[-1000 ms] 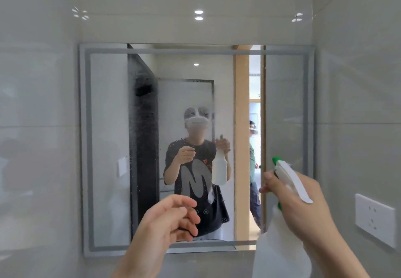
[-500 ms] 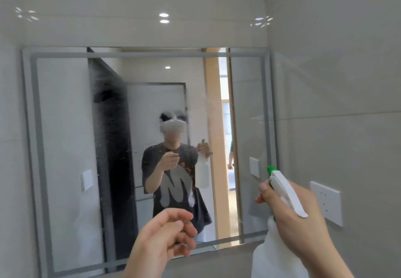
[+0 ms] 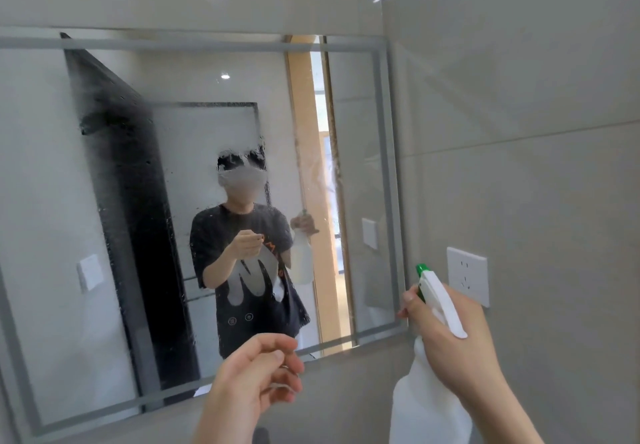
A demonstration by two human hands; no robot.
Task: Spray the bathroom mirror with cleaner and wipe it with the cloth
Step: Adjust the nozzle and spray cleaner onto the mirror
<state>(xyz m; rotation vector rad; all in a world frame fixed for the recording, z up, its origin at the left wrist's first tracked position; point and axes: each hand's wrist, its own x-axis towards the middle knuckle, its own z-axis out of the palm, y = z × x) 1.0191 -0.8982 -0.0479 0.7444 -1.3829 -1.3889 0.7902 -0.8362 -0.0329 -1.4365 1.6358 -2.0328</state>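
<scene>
**Head view: spraying under way, cloth not in sight**

Head view, sole angle. The right hand (image 3: 450, 336) is closed round the neck of a white spray bottle (image 3: 429, 405), forefinger on the trigger, green nozzle (image 3: 421, 268) aimed at the right part of the mirror (image 3: 52, 201). The left hand (image 3: 256, 374) hangs loosely curled below the glass with nothing visible in it. The mirror is fixed to the tiled wall straight ahead; droplets and runs mark the middle and the dark left-of-centre band, while the far right strip looks nearly dry. A wall socket (image 3: 467, 275) sits just beside the nozzle.

Judgement: spraying is partly done. Good practice would be to angle the nozzle away from the socket, mist the dry right strip and lower area evenly, and stop before runs reach the bottom edge. No cloth is visible; it must be fetched before wiping.
</scene>
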